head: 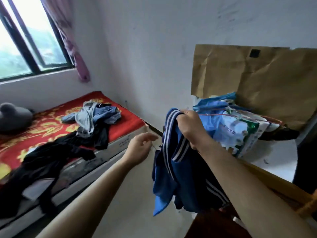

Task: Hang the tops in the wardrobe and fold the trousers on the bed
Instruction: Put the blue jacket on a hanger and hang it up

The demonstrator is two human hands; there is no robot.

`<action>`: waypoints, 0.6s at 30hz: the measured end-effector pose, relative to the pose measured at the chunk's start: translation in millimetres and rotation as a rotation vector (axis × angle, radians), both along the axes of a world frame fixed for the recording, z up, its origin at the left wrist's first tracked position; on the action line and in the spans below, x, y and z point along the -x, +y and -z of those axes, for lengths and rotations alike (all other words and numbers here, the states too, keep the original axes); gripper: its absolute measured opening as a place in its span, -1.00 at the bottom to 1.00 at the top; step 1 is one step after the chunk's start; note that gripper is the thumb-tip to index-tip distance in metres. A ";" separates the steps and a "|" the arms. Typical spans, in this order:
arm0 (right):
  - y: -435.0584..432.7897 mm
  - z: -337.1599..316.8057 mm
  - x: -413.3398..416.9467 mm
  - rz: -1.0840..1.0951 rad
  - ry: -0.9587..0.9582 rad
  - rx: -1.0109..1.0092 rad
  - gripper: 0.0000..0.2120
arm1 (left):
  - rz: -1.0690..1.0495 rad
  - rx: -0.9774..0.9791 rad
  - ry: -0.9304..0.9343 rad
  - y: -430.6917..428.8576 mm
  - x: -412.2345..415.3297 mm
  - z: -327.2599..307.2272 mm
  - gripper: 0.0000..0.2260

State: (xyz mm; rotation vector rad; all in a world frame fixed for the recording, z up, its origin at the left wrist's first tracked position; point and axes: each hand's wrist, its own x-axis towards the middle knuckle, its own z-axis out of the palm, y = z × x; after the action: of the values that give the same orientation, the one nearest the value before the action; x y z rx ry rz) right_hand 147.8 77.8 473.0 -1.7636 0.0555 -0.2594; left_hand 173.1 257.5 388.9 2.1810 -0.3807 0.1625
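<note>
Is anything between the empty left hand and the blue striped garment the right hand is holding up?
Nothing visible: the left hand hovers open beside the blue garment, with only bare floor behind the gap.

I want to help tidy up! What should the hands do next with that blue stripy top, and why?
Probably bring the empty left hand over to grab the blue top too. Only the right hand holds it, bunched and dangling, so two hands could shake it straight for hanging.

Clothes pile on bed, left — bags right, by wall.
</note>
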 end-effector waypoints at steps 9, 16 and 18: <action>150.8 39.6 27.2 -0.510 0.103 0.014 -0.75 | -0.368 -0.049 0.159 115.8 133.0 59.7 -0.66; 285.2 62.1 61.3 -0.778 0.123 0.025 -0.75 | -0.617 0.043 0.309 216.2 205.4 82.7 -0.59; 325.7 66.4 65.8 -0.837 0.133 0.046 -0.82 | -0.765 0.008 0.329 255.2 223.9 91.0 -0.64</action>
State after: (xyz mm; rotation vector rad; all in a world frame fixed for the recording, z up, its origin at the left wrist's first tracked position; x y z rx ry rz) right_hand 82.0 403.5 406.6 -1.6983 -0.5856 0.4661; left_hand -50.8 512.6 297.9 2.1917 0.6487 0.2143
